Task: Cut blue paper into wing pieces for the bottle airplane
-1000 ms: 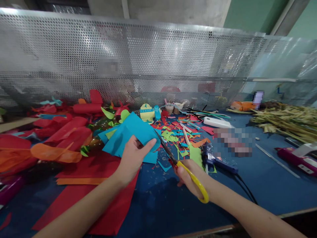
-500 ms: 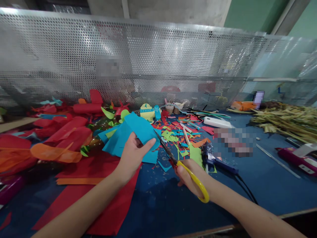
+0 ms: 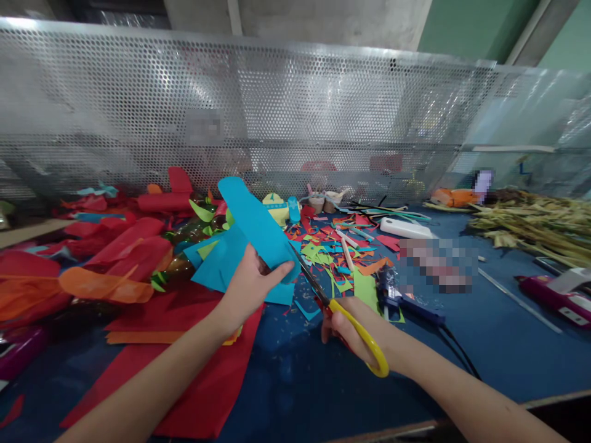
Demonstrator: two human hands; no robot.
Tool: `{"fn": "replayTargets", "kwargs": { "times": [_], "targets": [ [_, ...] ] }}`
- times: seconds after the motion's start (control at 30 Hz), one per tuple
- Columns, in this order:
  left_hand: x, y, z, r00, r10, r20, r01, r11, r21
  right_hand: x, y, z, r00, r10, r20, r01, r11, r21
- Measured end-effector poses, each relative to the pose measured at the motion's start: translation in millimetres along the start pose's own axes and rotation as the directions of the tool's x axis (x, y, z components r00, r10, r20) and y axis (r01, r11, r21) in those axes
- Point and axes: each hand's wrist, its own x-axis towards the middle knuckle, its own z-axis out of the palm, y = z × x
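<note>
My left hand (image 3: 252, 280) pinches a long blue paper strip (image 3: 253, 215) with a rounded far end, thumb on top near its lower right end. In my right hand (image 3: 348, 323) are yellow-handled scissors (image 3: 360, 329), their dark blades pointing up and left, close to the strip's right edge. Whether the blades touch the paper I cannot tell. Beneath the strip, larger blue sheets (image 3: 215, 264) lie partly hidden. Red sheets (image 3: 203, 381) spread under my left forearm, with an orange strip (image 3: 143, 337) on them.
Colourful paper scraps (image 3: 323, 246) litter the middle of the blue table (image 3: 462, 344). A glue gun (image 3: 406, 301) with a black cord lies to the right, near a white power strip (image 3: 406, 227). Red paper pieces (image 3: 129, 246) pile up at left. Dried stalks (image 3: 530, 221) lie far right, before a perforated metal panel (image 3: 300, 111).
The blue strip now stretches further up and left, its rounded end raised above the other blue sheets. My left hand has shifted slightly; the scissors have barely moved.
</note>
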Motion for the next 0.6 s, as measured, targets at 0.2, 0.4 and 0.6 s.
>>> {"fn": "replayTargets", "kwargs": {
  "times": [0.2, 0.4, 0.6],
  "targets": [
    [0.5, -2.9, -1.2, 0.994, -0.040, 0.099, 0.037, 0.999, 0.034, -0.1, -0.1, -1.9, 1.000, 0.001, 0.014, 0.000, 0.999, -0.041],
    [-0.1, -4.5, -2.2, 0.995, -0.032, 0.099, 0.027, 0.999, 0.047, 0.5, -1.9, -2.7, 1.000, 0.006, 0.017, -0.005, 0.998, -0.068],
    [0.1, -4.3, -2.0, 0.994, 0.002, 0.107, -0.009, 0.998, 0.060, 3.6, -5.7, -2.2, 0.994, 0.108, -0.008, -0.109, 0.992, -0.066]
  ]
}}
